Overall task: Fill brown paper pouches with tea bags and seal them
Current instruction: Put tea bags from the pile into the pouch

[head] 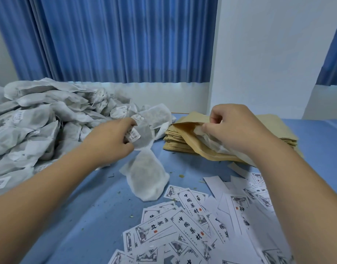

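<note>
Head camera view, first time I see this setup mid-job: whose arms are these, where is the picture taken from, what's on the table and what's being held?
There is no machine: these are a person's bare arms, seen from a camera worn on their head, looking forward and down. The left hand pinches a tagged tea bag beside the big tea bag pile. The right hand pinches a second tea bag at the mouth of an open brown pouch, which lies on a stack of pouches. On the blue table also lie one loose tea bag and scattered printed labels.
</note>
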A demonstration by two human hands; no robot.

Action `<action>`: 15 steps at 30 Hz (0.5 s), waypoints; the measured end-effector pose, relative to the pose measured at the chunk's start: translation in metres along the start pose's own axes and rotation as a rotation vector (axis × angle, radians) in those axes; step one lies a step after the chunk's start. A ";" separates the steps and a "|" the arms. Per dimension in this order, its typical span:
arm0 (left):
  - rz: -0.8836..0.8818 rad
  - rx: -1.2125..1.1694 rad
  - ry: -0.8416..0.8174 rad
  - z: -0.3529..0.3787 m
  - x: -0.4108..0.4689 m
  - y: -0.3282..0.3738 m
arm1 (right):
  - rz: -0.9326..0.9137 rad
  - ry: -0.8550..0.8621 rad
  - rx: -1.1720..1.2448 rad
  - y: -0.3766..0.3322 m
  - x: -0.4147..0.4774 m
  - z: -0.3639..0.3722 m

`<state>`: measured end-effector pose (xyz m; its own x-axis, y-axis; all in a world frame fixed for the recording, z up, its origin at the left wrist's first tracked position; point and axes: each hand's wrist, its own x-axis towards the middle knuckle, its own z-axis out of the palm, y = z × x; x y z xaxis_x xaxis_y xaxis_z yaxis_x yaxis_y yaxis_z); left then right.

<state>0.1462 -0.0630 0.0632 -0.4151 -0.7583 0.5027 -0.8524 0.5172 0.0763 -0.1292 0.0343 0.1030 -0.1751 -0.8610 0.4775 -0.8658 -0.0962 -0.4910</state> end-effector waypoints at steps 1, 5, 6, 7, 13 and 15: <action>-0.001 -0.071 0.016 -0.003 -0.006 0.001 | 0.001 0.003 0.001 0.001 0.000 0.000; -0.103 -0.330 0.129 -0.012 -0.017 0.007 | -0.002 0.003 0.002 0.001 0.001 0.000; -0.133 -0.381 0.163 -0.014 -0.018 0.008 | -0.001 0.004 0.003 0.001 0.001 0.000; -0.144 -0.442 0.157 -0.017 -0.019 0.009 | 0.001 0.008 0.003 0.001 0.001 0.000; -0.182 -0.684 -0.333 -0.009 -0.036 0.035 | -0.004 -0.012 -0.007 0.002 0.001 0.002; -0.231 -0.487 -0.331 -0.002 -0.041 0.046 | 0.001 -0.025 -0.012 0.001 0.001 0.003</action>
<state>0.1247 -0.0078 0.0478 -0.3799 -0.9144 0.1397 -0.7220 0.3875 0.5732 -0.1288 0.0324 0.1010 -0.1645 -0.8732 0.4587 -0.8712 -0.0895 -0.4826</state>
